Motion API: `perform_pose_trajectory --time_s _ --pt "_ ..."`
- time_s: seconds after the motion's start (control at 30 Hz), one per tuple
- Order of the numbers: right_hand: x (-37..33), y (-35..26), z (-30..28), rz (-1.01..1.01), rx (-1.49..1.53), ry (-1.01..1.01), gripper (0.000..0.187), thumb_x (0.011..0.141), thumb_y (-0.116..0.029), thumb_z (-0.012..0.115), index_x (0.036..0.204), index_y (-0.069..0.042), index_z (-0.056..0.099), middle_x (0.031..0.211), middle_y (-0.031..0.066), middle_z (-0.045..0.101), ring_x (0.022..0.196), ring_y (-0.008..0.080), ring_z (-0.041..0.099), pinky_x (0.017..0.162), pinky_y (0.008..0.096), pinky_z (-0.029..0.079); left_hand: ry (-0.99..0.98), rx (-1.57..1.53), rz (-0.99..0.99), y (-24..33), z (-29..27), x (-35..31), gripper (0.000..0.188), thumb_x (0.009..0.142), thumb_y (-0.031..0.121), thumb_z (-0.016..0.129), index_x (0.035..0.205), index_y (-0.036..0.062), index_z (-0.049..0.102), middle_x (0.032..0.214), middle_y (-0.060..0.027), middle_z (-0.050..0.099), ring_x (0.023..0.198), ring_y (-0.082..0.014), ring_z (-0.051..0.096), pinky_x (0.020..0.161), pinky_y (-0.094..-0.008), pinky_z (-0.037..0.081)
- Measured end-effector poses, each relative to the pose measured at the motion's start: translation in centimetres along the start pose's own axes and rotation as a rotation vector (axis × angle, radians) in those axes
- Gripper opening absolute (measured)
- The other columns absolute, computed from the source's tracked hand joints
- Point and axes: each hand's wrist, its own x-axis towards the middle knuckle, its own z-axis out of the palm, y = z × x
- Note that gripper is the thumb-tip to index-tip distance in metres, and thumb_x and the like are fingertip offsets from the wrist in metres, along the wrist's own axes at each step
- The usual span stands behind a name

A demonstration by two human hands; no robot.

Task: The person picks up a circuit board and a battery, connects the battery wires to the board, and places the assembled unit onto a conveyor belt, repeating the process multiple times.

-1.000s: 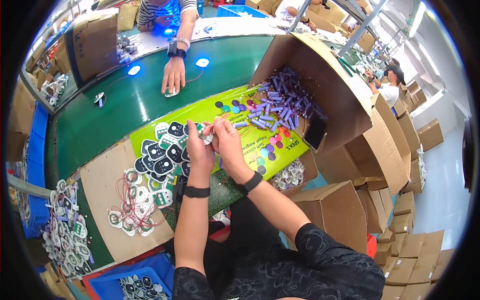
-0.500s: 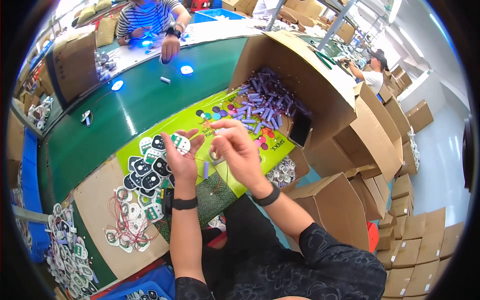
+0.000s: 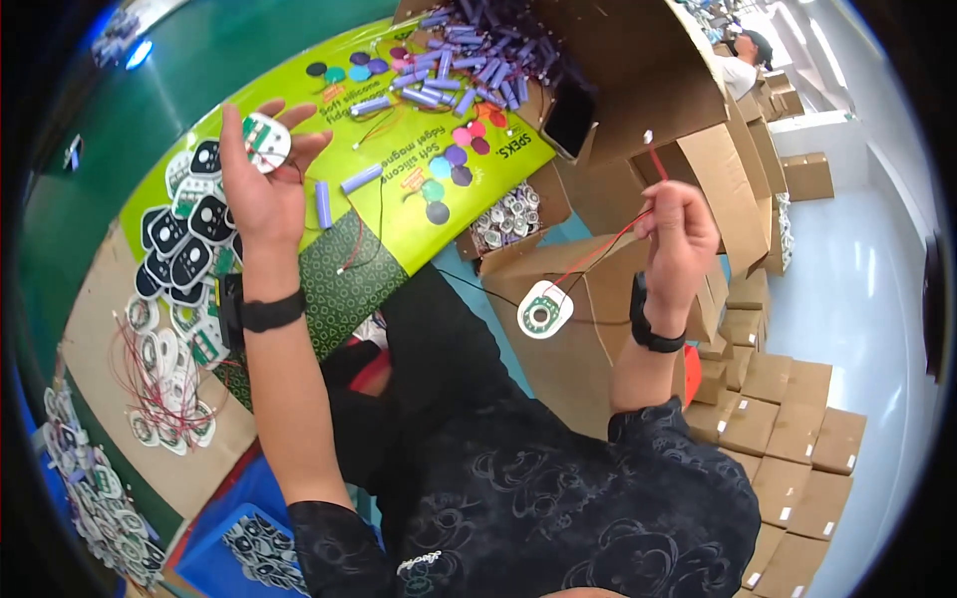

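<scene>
My left hand (image 3: pixel 267 194) is palm up over the pile, its fingers loosely curled round a white-backed circuit board (image 3: pixel 266 143). Beside that wrist, a purple battery cell (image 3: pixel 323 204) appears to hang from thin wires; a second purple cell (image 3: pixel 361 178) lies to its right. Out to the right, my right hand (image 3: pixel 680 239) is closed in a pinch on red and dark wires (image 3: pixel 608 239). From these wires a white ring-shaped board (image 3: pixel 544 311) with a green centre dangles in the air. Black-and-white panels (image 3: pixel 191 261) are heaped left of my left forearm.
Purple cells (image 3: pixel 478 60) pile up at the back beside a large carton (image 3: pixel 638 80). A phone (image 3: pixel 569 122) leans by them. Wired ring boards (image 3: pixel 174 389) lie on cardboard at left. A small box of rings (image 3: pixel 508 214) sits right of the green sheet. Stacked cartons (image 3: pixel 788 399) stand at right.
My right hand has moved far to the right, and the ring board now hangs from it by its wires. My view has shifted, and the person across the bench is out of sight.
</scene>
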Motion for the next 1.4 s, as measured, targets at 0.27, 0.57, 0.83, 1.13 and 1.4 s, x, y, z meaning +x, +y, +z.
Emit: perform_pose_trajectory --time_s 0.27,0.57,0.83,1.13,1.4 --pt "-2.5 15.3 -7.8 0.48 -0.366 0.112 0.032 0.099 -0.03 0.066 0.102 0.002 0.068 0.082 0.006 0.068 0.071 0.0143 0.065 0.066 0.0268 0.052 -0.13 -0.128 -0.016 -1.3 -1.0 -0.5 0.039 0.099 0.027 0.044 0.115 -0.0049 0.059 0.11 -0.0295 0.067 0.075 -0.0288 0.071 0.082 -0.0449 0.06" --pt "-2.2 11.8 -0.2 0.514 -0.6 -0.442 0.044 0.096 -0.024 0.068 0.128 0.005 0.061 0.112 0.0138 0.071 0.103 0.0153 0.065 0.089 0.0279 0.051 -0.054 -0.001 0.033 -1.2 0.3 -0.4 0.038 0.103 0.021 0.042 0.123 -0.0069 0.058 0.117 -0.0185 0.068 0.105 -0.0322 0.068 0.1 -0.044 0.054" --pt "-2.3 -1.4 16.7 -0.04 -0.055 -0.985 0.026 0.09 -0.002 0.067 0.116 -0.001 0.068 0.105 0.0097 0.072 0.091 0.0178 0.067 0.08 0.0291 0.053 -0.229 -0.122 -0.044 -1.8 1.3 -1.8 0.033 0.104 0.021 0.048 0.121 -0.006 0.054 0.122 -0.0265 0.064 0.11 -0.0364 0.067 0.098 -0.0433 0.056" --pt "-6.6 -5.9 31.3 -0.386 -0.125 -1.18 0.02 0.09 -0.009 0.069 0.109 -0.002 0.07 0.101 0.0128 0.068 0.083 0.0287 0.069 0.074 0.0355 0.056 -0.349 -0.157 -0.169 -3.9 1.7 -1.3 0.037 0.102 0.022 0.049 0.123 -0.0068 0.055 0.118 -0.0216 0.067 0.106 -0.0327 0.069 0.093 -0.0416 0.057" --pt "-11.9 -9.4 35.7 -0.562 0.166 -1.248 0.013 0.088 -0.009 0.072 0.1 -0.003 0.068 0.106 0.0112 0.065 0.086 0.0307 0.068 0.071 0.0363 0.057 -0.318 -0.136 -0.107 -3.1 2.2 -1.2 0.033 0.101 0.026 0.051 0.117 -0.003 0.057 0.114 -0.0194 0.069 0.096 -0.0271 0.073 0.084 -0.0353 0.058"
